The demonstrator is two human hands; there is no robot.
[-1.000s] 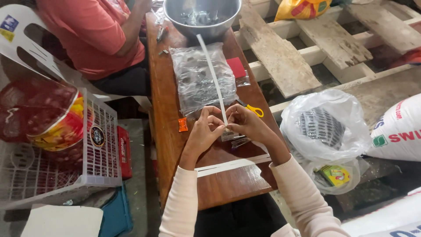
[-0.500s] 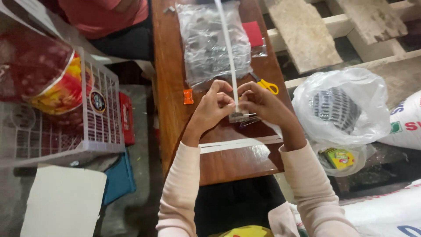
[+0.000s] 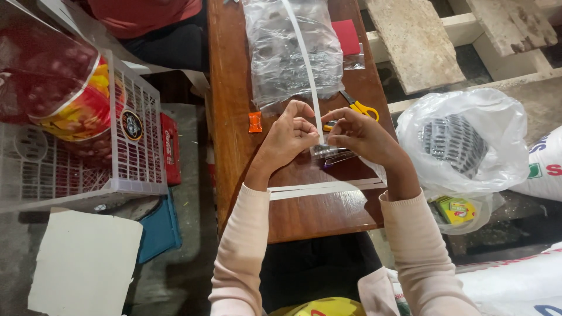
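My left hand [image 3: 288, 139] and my right hand [image 3: 360, 134] meet over a narrow wooden table [image 3: 304, 213]. Both pinch the near end of a long white strip [image 3: 304, 64] that runs away across a clear plastic bag of small grey items [image 3: 290, 52]. Between my fingertips sits a small clear packet [image 3: 325, 153]. Yellow-handled scissors [image 3: 362, 107] lie just beyond my right hand. A small orange packet [image 3: 254, 122] lies left of my left hand. Another white strip [image 3: 322, 188] lies across the table near my wrists.
A white plastic crate [image 3: 82, 164] with a red and yellow bag stands at the left. A red card [image 3: 346, 36] lies by the clear bag. A white plastic bag [image 3: 462, 143] sits on the floor at the right. Another person [image 3: 158, 23] sits at the far left end.
The view has dropped and drawn closer to my hands. My hands stay together at the strip's near end, and my fingers have shifted slightly around the small clear packet.
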